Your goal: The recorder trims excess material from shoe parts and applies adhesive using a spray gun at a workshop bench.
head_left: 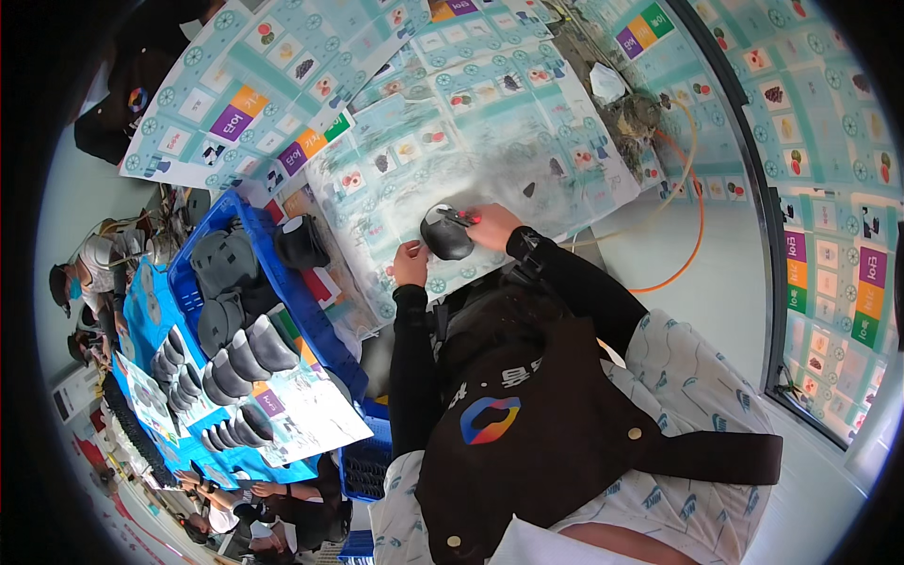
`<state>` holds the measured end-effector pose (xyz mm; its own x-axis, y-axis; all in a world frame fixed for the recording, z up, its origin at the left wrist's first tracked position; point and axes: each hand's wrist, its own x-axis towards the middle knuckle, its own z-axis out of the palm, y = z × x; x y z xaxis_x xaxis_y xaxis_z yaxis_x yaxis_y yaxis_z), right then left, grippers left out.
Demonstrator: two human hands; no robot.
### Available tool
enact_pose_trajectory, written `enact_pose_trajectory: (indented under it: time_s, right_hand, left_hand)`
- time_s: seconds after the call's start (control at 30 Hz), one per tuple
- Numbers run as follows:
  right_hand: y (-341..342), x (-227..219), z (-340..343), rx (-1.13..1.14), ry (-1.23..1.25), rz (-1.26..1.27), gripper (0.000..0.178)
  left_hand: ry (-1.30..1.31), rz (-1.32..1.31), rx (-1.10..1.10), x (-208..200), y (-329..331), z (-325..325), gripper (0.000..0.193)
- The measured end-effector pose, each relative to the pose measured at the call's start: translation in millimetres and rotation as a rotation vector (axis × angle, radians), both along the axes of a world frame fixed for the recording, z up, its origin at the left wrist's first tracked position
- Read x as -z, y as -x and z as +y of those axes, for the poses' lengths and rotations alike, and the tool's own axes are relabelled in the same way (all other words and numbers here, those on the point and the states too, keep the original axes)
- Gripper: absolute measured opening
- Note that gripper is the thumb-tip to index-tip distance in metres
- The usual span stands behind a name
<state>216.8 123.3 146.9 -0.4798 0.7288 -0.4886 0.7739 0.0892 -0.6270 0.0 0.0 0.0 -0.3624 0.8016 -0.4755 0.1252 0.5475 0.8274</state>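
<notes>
A black, rounded cup-shaped piece (446, 239) is over the whitened, paper-covered work surface in front of me. My left hand (411, 264) is closed at its left edge, with thumb and fingertips bent together there. From the right, my right hand (492, 227) wraps round a small tool with red and dark parts (468, 217), whose front end lies over the top of the piece. The tool's exact kind is mostly hidden by my fingers. Two small dark flat scraps (528, 190) lie beyond my right hand.
To the left stands a blue crate (252, 226) with dark grey curved pieces; another dark piece (301, 242) sits beside it. Rows of black cups (250, 360) cover a lower table where other people work. An orange hose (699, 221) curves down on the right, near a printed side panel (829, 235).
</notes>
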Motion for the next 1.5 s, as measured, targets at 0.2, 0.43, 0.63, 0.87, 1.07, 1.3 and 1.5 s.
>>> enact_pose_trajectory:
  time_s: [0.2, 0.43, 0.63, 0.87, 1.07, 1.3, 1.5]
  right_hand:
    - [-2, 1, 3, -0.207, 0.004, -0.009, 0.029]
    - [6, -10, 0, -0.069, -0.006, 0.071, 0.025]
    - [-3, -5, 5, -0.334, 0.049, -0.010, 0.025]
    - [-25, -36, 9, -0.496, 0.019, -0.080, 0.030]
    - [-99, -53, 10, -0.174, -0.009, 0.101, 0.042]
    - [-152, -68, 4, 0.163, 0.138, 0.337, 0.025]
    - [-179, -70, -4, 0.311, 0.251, 0.367, 0.030]
  left_hand:
    - [0.043, 0.073, -0.081, 2, 6, -23, 0.038]
    - [0.049, 0.099, -0.164, -4, 21, -32, 0.035]
    - [0.047, 0.086, -0.142, 7, 18, -27, 0.034]
    - [0.100, 0.299, 0.016, 29, 18, -25, 0.034]
    - [0.147, 0.351, 0.052, -20, -28, 11, 0.036]
    - [-0.052, 0.058, 0.012, -95, -26, 26, 0.022]
    - [-0.317, -0.414, -0.221, -238, -6, -32, 0.004]
